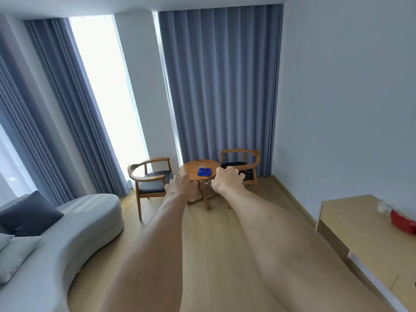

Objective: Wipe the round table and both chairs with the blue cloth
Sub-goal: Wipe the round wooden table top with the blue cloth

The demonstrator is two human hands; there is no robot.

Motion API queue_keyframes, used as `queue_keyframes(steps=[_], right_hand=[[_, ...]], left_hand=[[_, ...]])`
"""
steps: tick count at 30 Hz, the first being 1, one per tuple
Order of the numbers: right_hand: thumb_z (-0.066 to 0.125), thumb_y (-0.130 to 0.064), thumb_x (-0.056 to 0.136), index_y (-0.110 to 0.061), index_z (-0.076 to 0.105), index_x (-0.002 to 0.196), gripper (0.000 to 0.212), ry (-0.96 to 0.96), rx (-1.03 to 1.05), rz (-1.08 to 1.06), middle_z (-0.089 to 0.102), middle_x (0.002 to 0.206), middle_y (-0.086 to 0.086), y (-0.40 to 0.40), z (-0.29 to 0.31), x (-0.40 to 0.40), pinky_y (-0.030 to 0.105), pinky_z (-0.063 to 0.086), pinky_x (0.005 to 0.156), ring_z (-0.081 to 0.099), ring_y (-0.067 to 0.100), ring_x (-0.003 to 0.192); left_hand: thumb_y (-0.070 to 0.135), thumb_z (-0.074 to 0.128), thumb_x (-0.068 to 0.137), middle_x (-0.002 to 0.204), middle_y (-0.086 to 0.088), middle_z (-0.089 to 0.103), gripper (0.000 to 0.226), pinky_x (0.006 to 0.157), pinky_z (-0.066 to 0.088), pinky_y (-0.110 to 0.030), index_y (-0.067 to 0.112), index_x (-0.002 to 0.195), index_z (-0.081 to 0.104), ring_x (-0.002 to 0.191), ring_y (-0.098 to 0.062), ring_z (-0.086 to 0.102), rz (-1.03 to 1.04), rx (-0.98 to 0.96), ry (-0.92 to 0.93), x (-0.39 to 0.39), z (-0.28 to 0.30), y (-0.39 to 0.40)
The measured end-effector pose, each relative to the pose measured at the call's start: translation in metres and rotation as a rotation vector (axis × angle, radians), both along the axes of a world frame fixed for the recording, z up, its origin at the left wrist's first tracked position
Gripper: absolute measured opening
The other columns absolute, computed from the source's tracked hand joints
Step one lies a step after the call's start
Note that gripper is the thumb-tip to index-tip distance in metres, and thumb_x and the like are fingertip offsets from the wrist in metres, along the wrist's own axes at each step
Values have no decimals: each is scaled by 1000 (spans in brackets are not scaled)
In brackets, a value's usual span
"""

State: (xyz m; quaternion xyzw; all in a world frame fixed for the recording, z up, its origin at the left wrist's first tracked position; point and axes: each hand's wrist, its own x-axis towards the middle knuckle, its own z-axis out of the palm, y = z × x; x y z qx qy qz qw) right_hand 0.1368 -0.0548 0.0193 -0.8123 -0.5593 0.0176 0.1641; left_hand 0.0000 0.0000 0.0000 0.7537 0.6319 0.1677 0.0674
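Head view: wiping not begun, approach stage.
Left hand [181, 184] and right hand [227, 180] outstretched, fingers loosely spread, grasping nothing; blue cloth [204, 172] bunched on round table [191, 171] beyond fingertips. Risk: overreaching, dragging cloth off.

Your left grip [181, 185] and right grip [227, 179] reach out empty, fingers loosely spread, toward the round bench [191, 171]; the blue cloth [204, 172] lies on it between two chairs.

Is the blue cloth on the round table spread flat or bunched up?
Bunched up: the blue cloth lies as a small crumpled heap on the round table.
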Motion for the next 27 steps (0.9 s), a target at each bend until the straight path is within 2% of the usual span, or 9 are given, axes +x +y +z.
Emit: queue_keyframes(steps=[6, 12, 21, 27], right_hand=[[59, -38, 94, -20, 55, 129, 40, 0, -11, -29, 51, 131, 12, 38, -17, 1, 50, 36, 106, 48, 31, 121], [57, -34, 95, -19, 55, 128, 36, 8, -41, -21, 52, 128, 11, 114, -36, 15, 49, 37, 104, 48, 31, 120], [57, -25, 92, -18, 54, 128, 37, 19, -95, 22, 52, 126, 12, 311, -65, 59, 46, 38, 100, 48, 31, 118], [57, -24, 92, -19, 56, 123, 32, 3, -121, 62, 54, 122, 11, 436, -65, 84, 43, 39, 94, 50, 29, 113]], left_hand=[[38, 47, 93, 120, -11, 55, 35, 94, 47, -47, 18, 121, 53, 108, -29, 55, -52, -42, 22, 7, -13, 32], [35, 49, 93, 118, -12, 57, 30, 95, 46, -48, 17, 116, 55, 108, -30, 55, -64, -73, 49, 23, -33, 110], [42, 51, 94, 116, -10, 57, 33, 93, 49, -47, 19, 118, 55, 106, -29, 56, -8, -123, 58, 60, -67, 304], [38, 52, 96, 111, -9, 56, 30, 93, 50, -45, 19, 119, 54, 104, -28, 56, 19, -174, 56, 84, -72, 420]])
